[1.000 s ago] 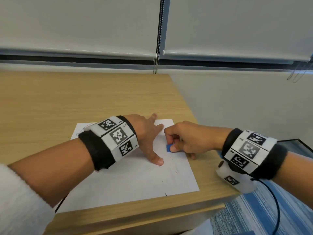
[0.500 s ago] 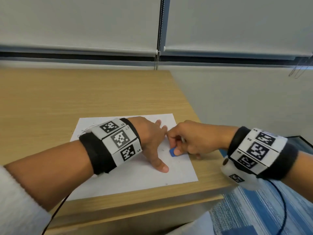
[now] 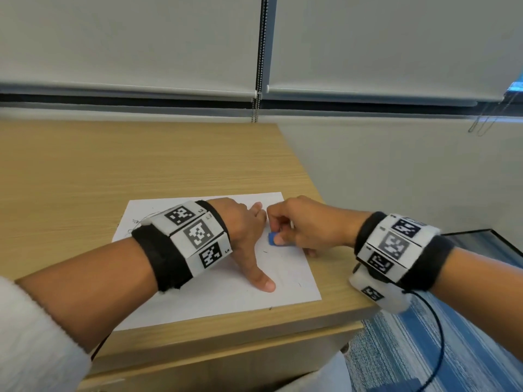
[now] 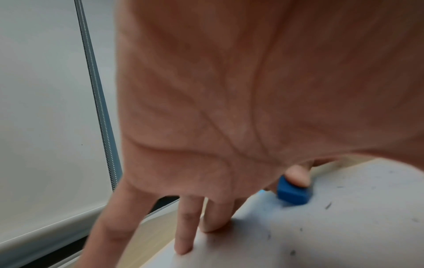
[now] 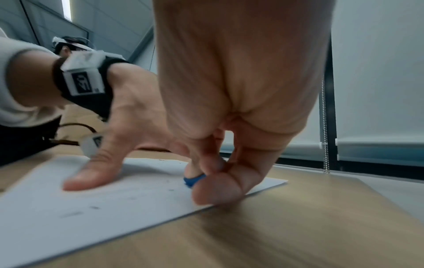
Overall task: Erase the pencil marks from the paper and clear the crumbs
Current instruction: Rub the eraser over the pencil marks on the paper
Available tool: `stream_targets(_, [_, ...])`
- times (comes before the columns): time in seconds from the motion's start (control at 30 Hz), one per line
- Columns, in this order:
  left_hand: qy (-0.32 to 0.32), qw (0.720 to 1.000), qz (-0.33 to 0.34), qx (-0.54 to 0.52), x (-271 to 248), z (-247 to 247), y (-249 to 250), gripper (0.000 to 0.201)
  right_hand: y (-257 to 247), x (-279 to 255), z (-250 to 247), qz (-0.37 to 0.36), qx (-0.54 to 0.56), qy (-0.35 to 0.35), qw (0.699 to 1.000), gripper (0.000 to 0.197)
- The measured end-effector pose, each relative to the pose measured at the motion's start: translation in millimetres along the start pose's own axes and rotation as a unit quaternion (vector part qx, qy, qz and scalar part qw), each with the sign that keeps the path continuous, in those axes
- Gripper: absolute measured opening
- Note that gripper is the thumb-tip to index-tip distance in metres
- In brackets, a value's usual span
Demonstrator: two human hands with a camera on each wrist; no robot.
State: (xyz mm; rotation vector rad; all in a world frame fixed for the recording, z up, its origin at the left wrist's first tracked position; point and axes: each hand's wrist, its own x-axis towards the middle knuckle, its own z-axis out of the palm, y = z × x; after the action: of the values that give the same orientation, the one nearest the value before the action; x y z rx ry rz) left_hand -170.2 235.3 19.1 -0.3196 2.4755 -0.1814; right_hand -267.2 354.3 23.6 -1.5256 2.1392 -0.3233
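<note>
The head view looks down from above the fingers; both wrist views sit close behind them, sharing the blue eraser and paper.

Blue eraser now a touch farther up the sheet of paper, carried away from the person by the pinching right hand. Knuckles of that hand nearly against the left hand's fingertips. Left thumb planted nearer the sheet's front-right corner than a second ago.
</note>
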Motion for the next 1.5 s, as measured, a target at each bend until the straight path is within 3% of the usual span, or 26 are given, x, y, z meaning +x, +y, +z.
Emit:
stream_targets(0.17, [-0.014, 1.000, -0.002, 0.012, -1.7, -1.6, 3.8, 0.138, -6.3, -15.4, 6.2, -0.038, -0.010, -0.112, 0.993, 0.011])
stream_targets(0.33, [-0.010, 1.000, 0.006, 0.006, -4.2, -1.4, 1.4, 0.134, -2.7, -3.2, 6.2, -0.034, -0.010, -0.013, 0.999, 0.013])
stream_targets(0.5, [-0.014, 1.000, -0.005, 0.005, -7.4, -4.6, 6.6, 0.136, -3.4, -27.2, 17.9, -0.052, -0.027, -0.107, 0.993, 0.011])
stream_targets(0.63, [-0.006, 1.000, -0.006, 0.004, -7.6, -4.5, 4.3, 0.136, -0.4, -8.5, 10.8, -0.047, -0.046, -0.023, 0.998, 0.013])
stream_targets(0.83, [-0.015, 1.000, -0.014, -0.018, -5.9, 0.0, -0.2, 0.143, -2.6, -20.0, 13.6, -0.054, -0.034, -0.088, 0.994, 0.011])
stream_targets(1.0, [-0.005, 1.000, -0.013, -0.020, -5.4, 2.0, -2.7, 0.144, 5.8, 37.8, -12.1, -0.011, -0.098, 0.016, 0.995, 0.014])
stream_targets(1.13, [-0.016, 1.000, -0.020, -0.018, -5.3, -0.3, -2.9, 0.146, 17.2, 56.9, -24.5, 0.043, -0.070, 0.029, 0.996, 0.014])
stream_targets(1.2, [-0.018, 0.999, -0.020, -0.021, -4.6, -1.3, -2.4, 0.146, 12.2, 42.8, -19.1, 0.035, -0.041, 0.006, 0.998, 0.013])
stream_targets(1.37, [-0.018, 0.999, -0.022, -0.018, 0.2, -1.5, -1.0, 0.149, 1.8, 0.8, -1.6, -0.006, 0.003, -0.148, 0.989, 0.015])
stream_targets(1.5, [-0.027, 0.999, -0.028, -0.016, 1.7, -3.0, -2.0, 0.148, 6.6, 25.3, -12.9, 0.025, -0.035, -0.032, 0.999, 0.013])
